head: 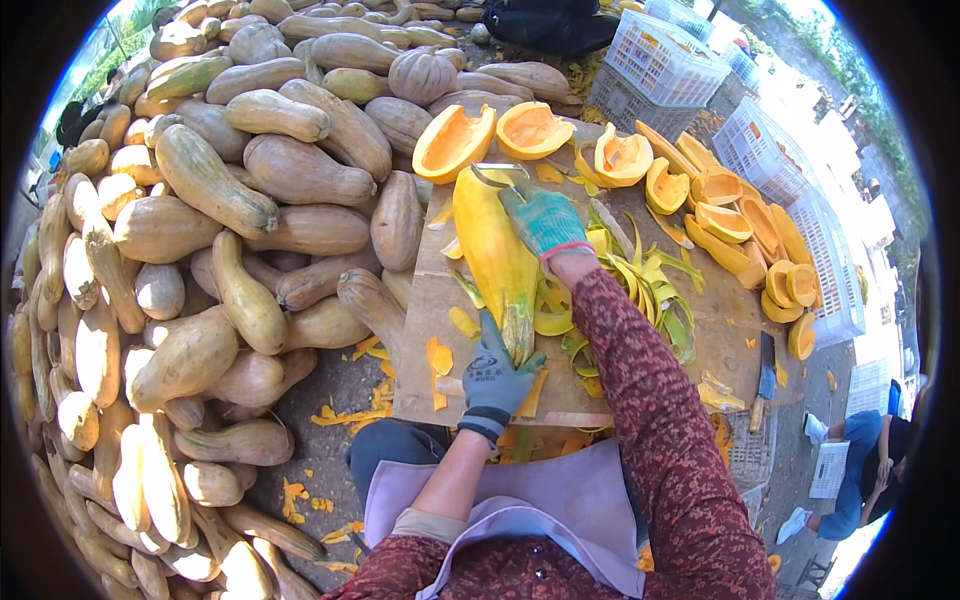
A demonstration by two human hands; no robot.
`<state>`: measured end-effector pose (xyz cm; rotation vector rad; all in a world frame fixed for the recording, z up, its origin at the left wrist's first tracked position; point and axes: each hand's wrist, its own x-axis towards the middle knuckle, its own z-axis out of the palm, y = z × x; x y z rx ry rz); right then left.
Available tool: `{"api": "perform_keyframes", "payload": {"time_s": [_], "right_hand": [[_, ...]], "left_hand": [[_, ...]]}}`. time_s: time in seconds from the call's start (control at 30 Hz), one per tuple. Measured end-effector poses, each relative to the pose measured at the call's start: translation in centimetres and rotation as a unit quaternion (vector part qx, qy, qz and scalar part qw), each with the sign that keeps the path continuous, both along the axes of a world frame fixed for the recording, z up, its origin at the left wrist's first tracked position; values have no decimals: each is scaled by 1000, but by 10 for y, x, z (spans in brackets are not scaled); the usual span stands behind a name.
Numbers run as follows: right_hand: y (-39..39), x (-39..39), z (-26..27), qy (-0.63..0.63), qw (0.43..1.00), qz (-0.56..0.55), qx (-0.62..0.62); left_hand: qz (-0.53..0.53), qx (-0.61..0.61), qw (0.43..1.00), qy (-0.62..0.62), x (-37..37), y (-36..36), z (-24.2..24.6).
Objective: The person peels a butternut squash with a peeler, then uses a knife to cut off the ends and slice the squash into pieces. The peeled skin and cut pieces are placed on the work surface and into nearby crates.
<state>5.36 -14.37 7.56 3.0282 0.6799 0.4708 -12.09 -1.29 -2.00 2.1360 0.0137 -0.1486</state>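
Note:
A mostly peeled yellow pumpkin (pixel 491 240) with a long neck lies on a wooden board (pixel 431 300) before me. My left hand (pixel 495 379), in a grey glove, holds its neck end, where some green skin shows. My right hand (pixel 546 217), in a teal knitted glove, grips a metal peeler (pixel 499 174) whose blade is at the pumpkin's far, broad end. Long green and yellow peelings (pixel 660 296) lie in a heap right of the pumpkin, partly behind my right forearm. Hollowed orange pumpkin halves (pixel 454 142) stand along the board's far edge.
Unpeeled pumpkins (pixel 307 169) form a large pile at left. Cut orange pieces (pixel 724 225) line the board's right side, near a cleaver (pixel 765 371) with a wooden handle. White plastic crates (pixel 664 60) stand beyond. A seated person (pixel 862 457) is at far right.

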Motion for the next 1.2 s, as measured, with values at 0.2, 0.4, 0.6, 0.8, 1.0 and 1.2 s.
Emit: {"api": "perform_keyframes", "payload": {"time_s": [0.2,0.4,0.6,0.8,1.0,1.2], "right_hand": [[31,-62,-25,156,943,-183,231],[-10,-197,-90,164,957,-151,183],[-16,-202,-56,101,958,-130,234],[22,-23,-6,27,983,-103,150],[31,-78,-32,-9,978,-82,191],[28,-214,-56,154,927,-230,254]], "left_hand": [[0,23,999,40,4,12,-2],[12,-1,1000,-3,7,8,-11],[69,-10,996,-63,-10,2,-25],[62,-24,995,-78,-15,-15,-26],[64,-4,997,-52,-13,-4,-24],[53,-14,998,-38,-7,-9,-28]]}}
